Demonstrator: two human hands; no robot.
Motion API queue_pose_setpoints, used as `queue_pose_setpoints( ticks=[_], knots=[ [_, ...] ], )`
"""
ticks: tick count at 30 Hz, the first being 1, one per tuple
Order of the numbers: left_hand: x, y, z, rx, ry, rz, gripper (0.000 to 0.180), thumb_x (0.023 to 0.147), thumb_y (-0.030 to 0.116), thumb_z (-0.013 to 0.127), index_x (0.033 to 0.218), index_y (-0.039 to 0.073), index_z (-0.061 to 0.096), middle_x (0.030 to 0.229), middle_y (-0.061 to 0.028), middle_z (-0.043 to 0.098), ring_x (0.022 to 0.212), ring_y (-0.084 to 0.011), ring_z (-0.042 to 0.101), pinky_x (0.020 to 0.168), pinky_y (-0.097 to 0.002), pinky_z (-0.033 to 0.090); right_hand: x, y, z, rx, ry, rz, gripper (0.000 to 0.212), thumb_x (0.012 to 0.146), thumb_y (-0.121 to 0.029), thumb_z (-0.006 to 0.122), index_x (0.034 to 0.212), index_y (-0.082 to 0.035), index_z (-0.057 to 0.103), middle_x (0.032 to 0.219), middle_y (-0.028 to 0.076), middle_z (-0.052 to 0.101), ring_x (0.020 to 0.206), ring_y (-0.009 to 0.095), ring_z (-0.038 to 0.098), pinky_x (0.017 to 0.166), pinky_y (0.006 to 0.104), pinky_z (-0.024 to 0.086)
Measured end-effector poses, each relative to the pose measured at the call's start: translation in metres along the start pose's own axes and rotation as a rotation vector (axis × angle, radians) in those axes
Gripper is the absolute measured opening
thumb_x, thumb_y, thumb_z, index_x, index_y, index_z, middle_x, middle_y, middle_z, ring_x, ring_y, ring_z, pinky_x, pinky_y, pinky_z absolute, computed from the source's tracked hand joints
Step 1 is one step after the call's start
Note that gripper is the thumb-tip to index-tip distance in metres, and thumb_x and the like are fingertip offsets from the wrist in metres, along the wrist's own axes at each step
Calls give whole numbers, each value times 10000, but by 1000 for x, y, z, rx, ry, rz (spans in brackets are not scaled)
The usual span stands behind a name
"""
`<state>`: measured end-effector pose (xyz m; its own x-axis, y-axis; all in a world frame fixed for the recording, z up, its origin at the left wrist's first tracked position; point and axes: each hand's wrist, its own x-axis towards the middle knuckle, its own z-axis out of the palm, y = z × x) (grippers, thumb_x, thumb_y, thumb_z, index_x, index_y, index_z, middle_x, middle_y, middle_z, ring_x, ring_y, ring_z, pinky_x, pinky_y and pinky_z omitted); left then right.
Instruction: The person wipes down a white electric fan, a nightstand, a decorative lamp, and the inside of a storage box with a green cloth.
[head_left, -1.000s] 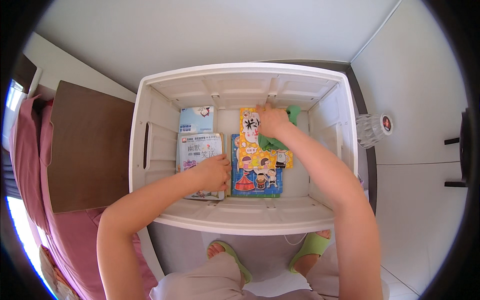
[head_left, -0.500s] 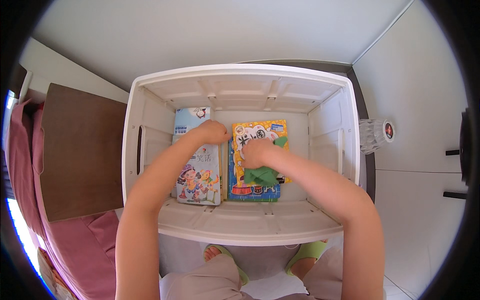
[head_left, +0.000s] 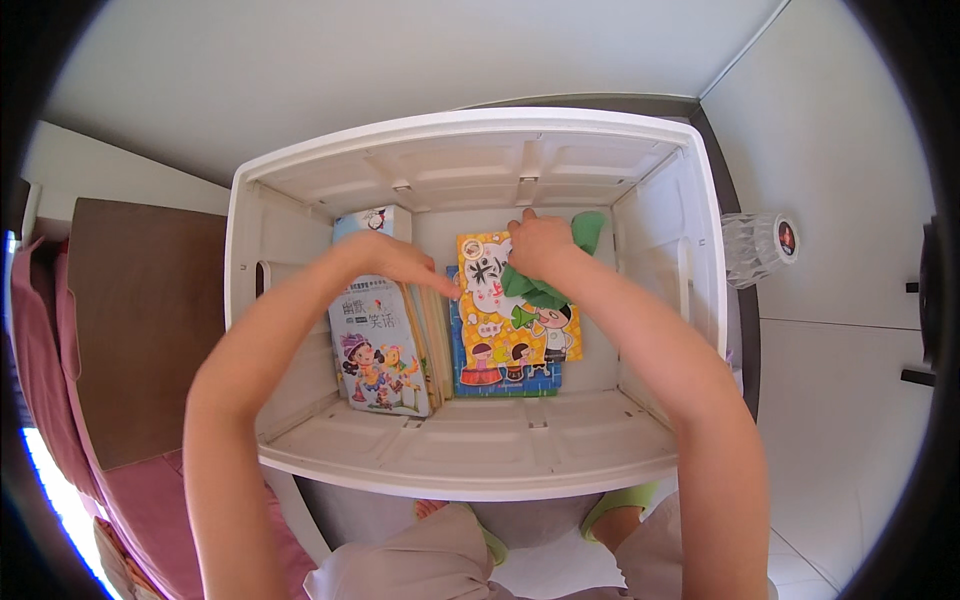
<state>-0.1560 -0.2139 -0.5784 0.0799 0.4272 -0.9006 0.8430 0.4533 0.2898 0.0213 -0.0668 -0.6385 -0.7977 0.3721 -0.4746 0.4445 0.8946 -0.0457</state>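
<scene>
Inside a white plastic bin (head_left: pixel 470 475) lies a yellow picture book (head_left: pixel 540 335) with cartoon figures, on top of a blue book (head_left: pixel 530 385). My right hand (head_left: pixel 542 245) is closed on a crumpled green cloth (head_left: pixel 588 232), resting over the top part of the yellow cover. My left hand (head_left: pixel 395 258) reaches above the left stack, its fingers apart and one fingertip at the yellow book's left edge. Under it, a pale grey-blue children's book (head_left: pixel 380 350) leans on the stack. A light-blue book (head_left: pixel 352 224) is behind it, partly hidden by my wrist.
The bin's walls rise around the books. To the right stands a clear faceted glass (head_left: pixel 752 250) near white cabinet doors (head_left: pixel 850 430) with black handles. At left are a brown board (head_left: pixel 145 330) and pink fabric (head_left: pixel 170 520). My feet in green slippers (head_left: pixel 610 505) are below.
My right hand has moved up and right with the cloth, uncovering more of the yellow book. My left hand now points a finger toward that book's edge. The camera view has shifted slightly.
</scene>
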Motion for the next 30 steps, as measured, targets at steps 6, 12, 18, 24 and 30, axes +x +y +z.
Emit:
queue_pose_setpoints(
  ticks=[6, 12, 18, 24, 30],
  knots=[
    [-9, -24, 3, 28, -169, 143, 1104, 659, 458, 869, 1489, -3, 306, 1385, -220, 518, 1272, -323, 513, 1072, -392, 409, -4, -24, -10, 5, -65, -26, 406, 864, -208, 604, 1246, -70, 614, 1186, 152, 645, 1084, 276, 655, 871, 389, 541],
    [-17, -24, 2, -92, -192, 218, 1034, 602, 220, 910, 1455, 12, 364, 1323, -163, 570, 1185, -278, 576, 991, -372, 475, -23, -58, -36, 144, -125, -386, 650, 786, -387, 736, 1298, -31, 554, 1258, 201, 617, 1140, 323, 628, 933, 412, 518],
    [-29, -14, 8, 48, -3, 195, 962, 580, 189, 886, 1409, 6, 433, 1303, -174, 586, 1183, -297, 583, 985, -355, 479, -51, -105, 35, 1131, -477, -323, 1234, 636, -634, 830, 1470, 67, 251, 1386, 274, 488, 1310, 350, 488, 1098, 375, 384],
    [-31, -17, 19, 62, 74, 199, 957, 538, 209, 887, 1375, 0, 472, 1285, -196, 593, 1188, -325, 579, 990, -362, 475, -67, -129, 50, 1199, -305, -157, 1141, 643, -562, 830, 1397, 97, 283, 1318, 302, 515, 1242, 374, 544, 1060, 394, 427],
    [-72, 26, 1, 243, 101, 177, 895, 529, 229, 893, 1316, -2, 534, 1186, -196, 652, 1124, -336, 619, 956, -376, 496, -75, -115, 20, 1062, -262, -170, 1014, 659, -473, 809, 1349, 93, 328, 1199, 274, 588, 1108, 391, 615, 954, 411, 493]
  ],
)
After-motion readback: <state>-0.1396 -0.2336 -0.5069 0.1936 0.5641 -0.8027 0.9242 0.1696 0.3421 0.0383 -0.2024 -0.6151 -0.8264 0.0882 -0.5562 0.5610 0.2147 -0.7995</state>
